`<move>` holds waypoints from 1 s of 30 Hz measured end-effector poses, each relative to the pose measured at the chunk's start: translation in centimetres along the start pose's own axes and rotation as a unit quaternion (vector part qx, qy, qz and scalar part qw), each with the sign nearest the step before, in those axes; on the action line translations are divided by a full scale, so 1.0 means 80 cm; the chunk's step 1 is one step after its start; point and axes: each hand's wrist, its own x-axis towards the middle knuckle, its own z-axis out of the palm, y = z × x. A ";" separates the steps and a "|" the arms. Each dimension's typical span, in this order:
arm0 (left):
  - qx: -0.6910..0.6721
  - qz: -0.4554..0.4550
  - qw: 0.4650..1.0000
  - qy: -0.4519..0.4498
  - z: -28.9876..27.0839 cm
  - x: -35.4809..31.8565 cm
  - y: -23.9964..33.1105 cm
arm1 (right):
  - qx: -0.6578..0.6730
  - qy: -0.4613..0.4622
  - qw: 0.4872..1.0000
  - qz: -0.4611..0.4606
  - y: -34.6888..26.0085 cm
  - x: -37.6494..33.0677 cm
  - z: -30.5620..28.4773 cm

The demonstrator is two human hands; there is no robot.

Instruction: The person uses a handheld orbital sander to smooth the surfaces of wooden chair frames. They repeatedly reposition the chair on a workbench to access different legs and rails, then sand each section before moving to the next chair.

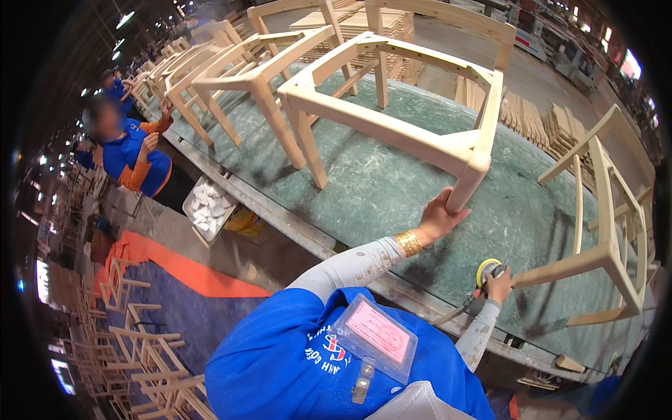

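Observation:
A bare wooden chair frame (392, 126) stands on the green workbench (378, 189). My left hand (441, 215) grips the foot of its nearest leg. My right hand (498, 283) holds a small round sander (488, 269) with a yellow pad, pressed against the end of a rail of a second wooden chair frame (602, 210) lying at the right. A gold bracelet (408, 243) shows on my left wrist, and both arms wear grey sleeves.
Several more chair frames (231, 66) line the bench's far left. A person in blue and orange (133, 157) works at the bench's left side. A bin of white pieces (208, 206) sits below. Stacked frames (140, 350) cover the floor at lower left.

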 end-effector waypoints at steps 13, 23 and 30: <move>-0.073 0.044 0.994 0.061 -0.195 -0.240 -0.077 | 0.645 -0.163 0.726 -0.176 -0.276 0.159 -0.020; -0.175 0.042 0.957 0.227 -0.283 -0.257 0.007 | 0.605 -0.136 0.733 -0.281 -0.252 0.093 -0.081; -0.192 0.052 0.967 0.161 -0.314 -0.197 0.120 | 0.524 -0.013 0.814 -0.249 -0.179 0.035 -0.232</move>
